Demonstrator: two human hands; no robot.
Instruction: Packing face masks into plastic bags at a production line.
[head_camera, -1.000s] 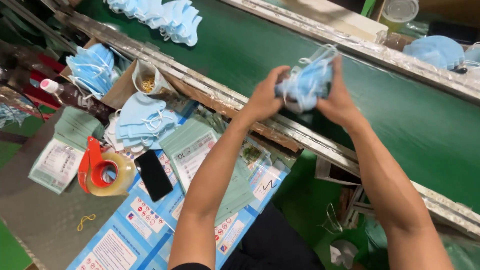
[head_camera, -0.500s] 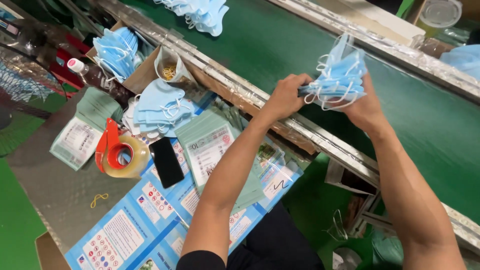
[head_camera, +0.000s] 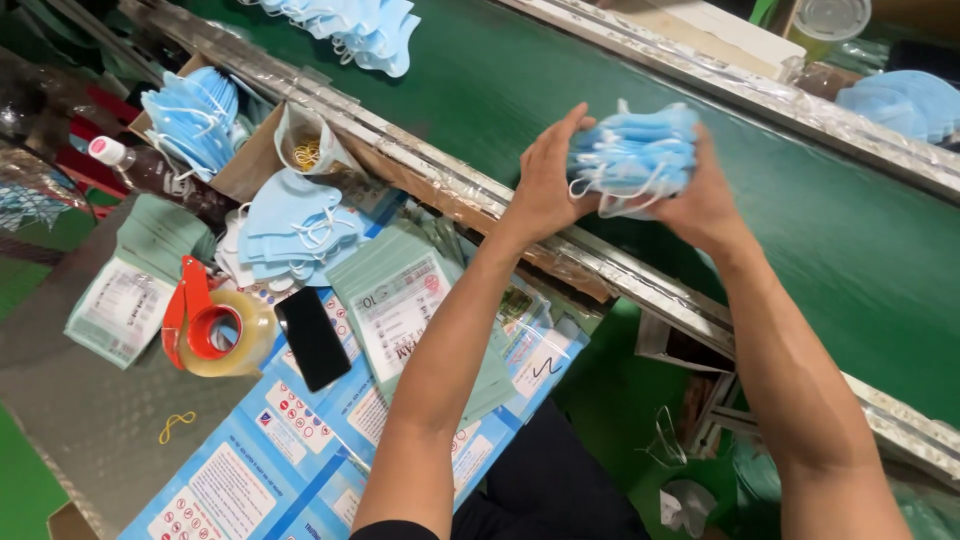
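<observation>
Both hands hold one stack of blue face masks above the green conveyor belt. My left hand presses its left end, fingers up along the side. My right hand clasps the right end from below and behind. White ear loops hang from the stack's underside. The stack lies roughly level between the palms.
More blue masks lie on the belt at top and in a pile on the table. A cardboard box holds masks. Nearby are a tape dispenser, a black phone, green packets and a cup of rubber bands.
The mask stack has been turned from an upright tilt to level and squeezed between both palms. The view has shifted, bringing the hands toward the centre.
</observation>
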